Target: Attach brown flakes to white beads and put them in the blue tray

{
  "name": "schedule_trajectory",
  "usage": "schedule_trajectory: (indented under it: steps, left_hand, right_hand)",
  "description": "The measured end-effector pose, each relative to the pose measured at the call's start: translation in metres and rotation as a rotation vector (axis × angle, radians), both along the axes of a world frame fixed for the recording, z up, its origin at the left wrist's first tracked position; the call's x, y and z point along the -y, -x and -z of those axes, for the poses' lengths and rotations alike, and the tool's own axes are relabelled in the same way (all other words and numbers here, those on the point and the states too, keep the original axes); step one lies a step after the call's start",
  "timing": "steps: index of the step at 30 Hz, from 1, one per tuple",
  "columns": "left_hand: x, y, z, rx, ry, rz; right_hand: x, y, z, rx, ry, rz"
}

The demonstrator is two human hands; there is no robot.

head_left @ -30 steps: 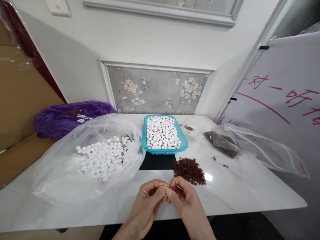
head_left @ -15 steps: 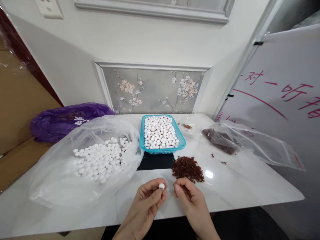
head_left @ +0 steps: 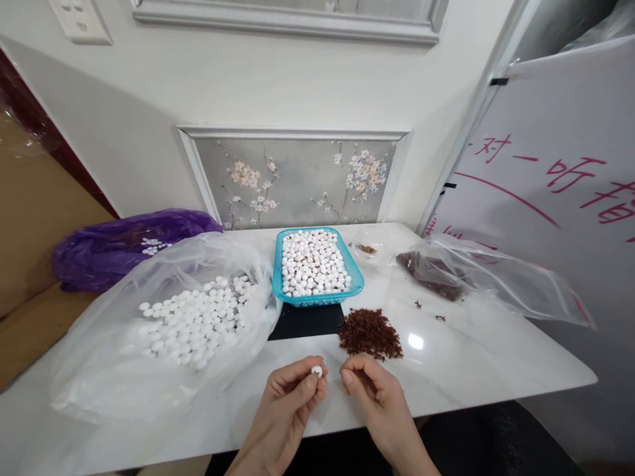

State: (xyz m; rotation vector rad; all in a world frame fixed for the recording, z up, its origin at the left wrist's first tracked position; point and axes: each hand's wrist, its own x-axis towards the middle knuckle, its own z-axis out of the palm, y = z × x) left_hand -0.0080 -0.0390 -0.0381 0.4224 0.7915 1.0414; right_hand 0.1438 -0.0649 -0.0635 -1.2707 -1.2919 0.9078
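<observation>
Ball [head_left: 317, 372]: fingers of left hand [head_left: 292, 398] pinched it; roundness risked slipping.
Right hand [head_left: 373, 395]: fingers were pressed together, contents unclear; nudging risked scattering brown pile [head_left: 371, 334].

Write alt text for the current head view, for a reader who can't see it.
A left hand holds a small white ball over a white table, the right hand apart beside it. Beyond them are a pile of brown pieces, a blue basket of white balls and, left, a translucent bag of more.
</observation>
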Motion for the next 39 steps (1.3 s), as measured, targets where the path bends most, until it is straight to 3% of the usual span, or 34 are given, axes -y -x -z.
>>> schedule_trajectory:
  steps: [8,14,25,29,32,35,39]
  left_hand:
    - [-0.003,0.001,0.002,0.004,-0.047,0.015]
    - [-0.006,-0.001,0.002,-0.098,-0.148,0.037]
    - [-0.004,-0.006,-0.001,-0.121,-0.206,0.006]
    - [-0.004,-0.005,-0.002,-0.111,-0.158,0.030]
    - [0.002,-0.004,-0.010,-0.064,-0.002,0.036]
    - [0.012,-0.005,-0.025,0.013,0.084,0.028]
    - [0.022,-0.006,-0.043,0.112,0.053,0.111]
  right_hand:
    - [0.000,0.001,-0.001,0.050,-0.017,0.000]
    - [0.001,0.003,-0.005,0.200,-0.071,-0.024]
    - [0.002,0.002,-0.006,0.199,-0.121,-0.033]
    - [0.008,-0.021,-0.008,0.273,-0.168,0.128]
    - [0.010,-0.046,-0.005,0.414,-0.135,0.320]
    - [0.008,-0.061,0.002,0.602,-0.063,0.315]
    - [0.005,-0.059,0.013,0.828,0.032,0.365]
